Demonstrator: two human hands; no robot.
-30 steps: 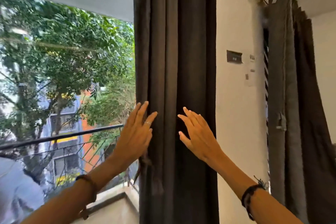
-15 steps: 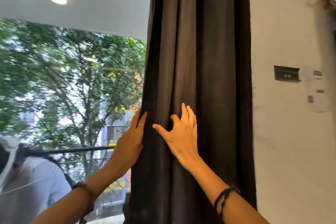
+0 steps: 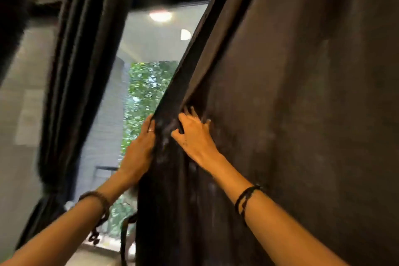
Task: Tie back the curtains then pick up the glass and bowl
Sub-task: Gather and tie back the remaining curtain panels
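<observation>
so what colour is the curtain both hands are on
Plain dark brown-grey, no pattern. The curtain shows best in the head view, the only one.

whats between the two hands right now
In the head view, a bunched fold of the dark curtain sits between the left hand and right hand.
</observation>
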